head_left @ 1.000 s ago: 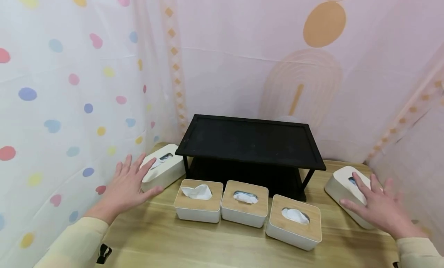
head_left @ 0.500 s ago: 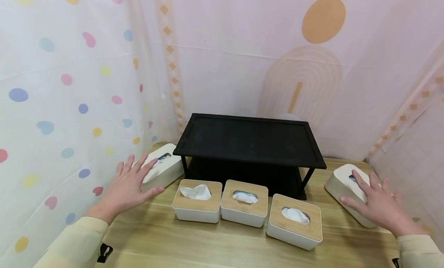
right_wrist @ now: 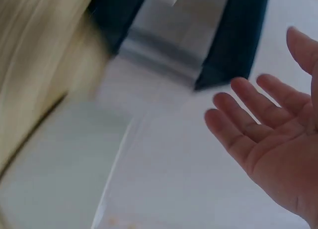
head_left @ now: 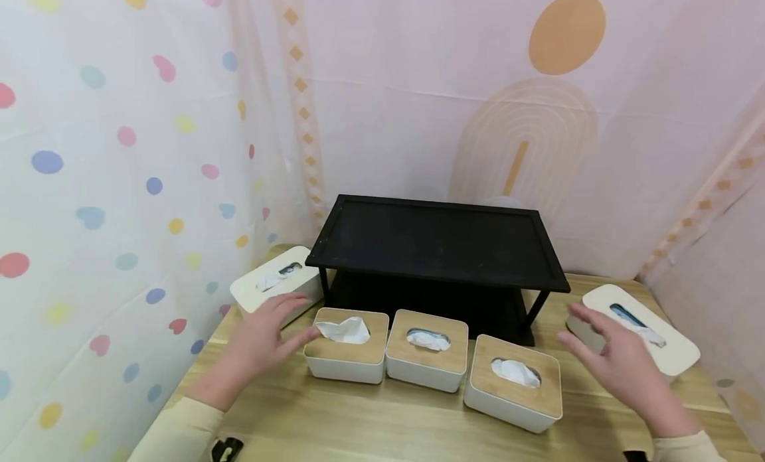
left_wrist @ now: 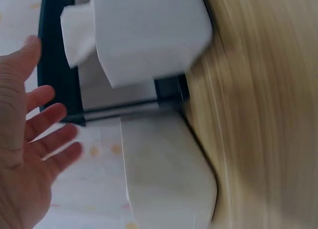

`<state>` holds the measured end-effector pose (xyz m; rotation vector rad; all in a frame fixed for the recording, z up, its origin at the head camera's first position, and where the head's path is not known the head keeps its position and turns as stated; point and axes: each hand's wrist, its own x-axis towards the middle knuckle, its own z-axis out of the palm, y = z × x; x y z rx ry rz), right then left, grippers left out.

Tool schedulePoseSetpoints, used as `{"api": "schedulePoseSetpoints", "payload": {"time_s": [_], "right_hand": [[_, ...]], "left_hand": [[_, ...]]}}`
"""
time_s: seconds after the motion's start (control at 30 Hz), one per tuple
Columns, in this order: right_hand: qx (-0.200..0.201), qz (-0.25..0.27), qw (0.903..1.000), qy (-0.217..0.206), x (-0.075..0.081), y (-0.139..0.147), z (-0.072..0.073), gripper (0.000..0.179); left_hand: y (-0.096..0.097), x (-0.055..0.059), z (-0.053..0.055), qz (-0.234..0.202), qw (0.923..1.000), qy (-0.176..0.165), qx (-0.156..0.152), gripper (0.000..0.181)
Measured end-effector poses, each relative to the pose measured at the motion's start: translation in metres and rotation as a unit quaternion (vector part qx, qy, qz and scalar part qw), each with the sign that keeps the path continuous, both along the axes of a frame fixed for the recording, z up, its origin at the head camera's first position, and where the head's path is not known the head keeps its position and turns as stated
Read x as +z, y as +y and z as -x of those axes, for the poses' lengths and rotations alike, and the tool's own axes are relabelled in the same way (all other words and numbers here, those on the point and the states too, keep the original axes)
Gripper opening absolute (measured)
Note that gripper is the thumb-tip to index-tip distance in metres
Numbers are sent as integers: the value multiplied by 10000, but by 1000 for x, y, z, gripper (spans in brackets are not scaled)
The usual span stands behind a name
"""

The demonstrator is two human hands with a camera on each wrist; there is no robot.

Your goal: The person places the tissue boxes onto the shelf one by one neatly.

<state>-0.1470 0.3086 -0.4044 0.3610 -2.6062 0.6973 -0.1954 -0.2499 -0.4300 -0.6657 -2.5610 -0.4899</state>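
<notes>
My left hand [head_left: 257, 339] hovers with loosely extended fingers, its thumb tip overlapping the left bamboo-topped tissue box [head_left: 358, 351] in the head view. Behind that hand lies an all-white tissue box [head_left: 287, 284]. On the right, my right hand [head_left: 621, 359] is held over the table, fingers relaxed, partly covering another white tissue box [head_left: 654, 321]. Both palms look bare in the wrist views, where white box sides [left_wrist: 169, 164] appear beyond the left fingers. Two more bamboo-topped tissue boxes, a middle one [head_left: 427, 362] and a right one [head_left: 514, 395], stand between the hands.
A black two-tier rack [head_left: 436, 239] stands behind the row of bamboo-topped boxes. Wood-grain tabletop [head_left: 370, 425] runs along the front. A dotted curtain [head_left: 131, 203] hangs at the left, and a pink patterned curtain [head_left: 406, 117] closes off the back.
Both hands have moved inward and away from the white tissue boxes, the left one rightward and the right one leftward. The boxes' tops now show more. The rack stays put.
</notes>
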Motion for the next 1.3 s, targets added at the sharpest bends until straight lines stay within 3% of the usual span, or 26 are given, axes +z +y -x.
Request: {"api": "schedulePoseSetpoints", "payload": {"time_s": [0.13, 0.27, 0.4, 0.53, 0.83, 1.13, 1.3], "right_hand": [[651, 60, 9978, 74, 1, -48, -3, 55], [1455, 273, 9889, 124, -3, -96, -5, 56], [1855, 547, 9792, -617, -5, -132, -6, 56], [1985, 635, 9716, -1120, -9, -156, 1, 60], [2028, 557, 9691, -1293, -22, -184, 19, 65], [2010, 185, 9745, -980, -25, -200, 27, 65], [2024, 70, 9739, -1023, -27, -205, 31, 67]], "left_hand": [[13, -8, -6, -147, 9990, -414, 100, 60], [17, -15, -15, -582, 9948, -758, 354, 61], [19, -22, -21, -943, 9887, -1048, 502, 61], [20, -30, -22, -1121, 9857, -1164, 482, 62], [25, -34, -25, -1311, 9830, -1180, 512, 59], [30, -37, -27, -1491, 9786, -1298, 573, 59], [32, -37, -27, -1603, 9762, -1358, 542, 59]]}}
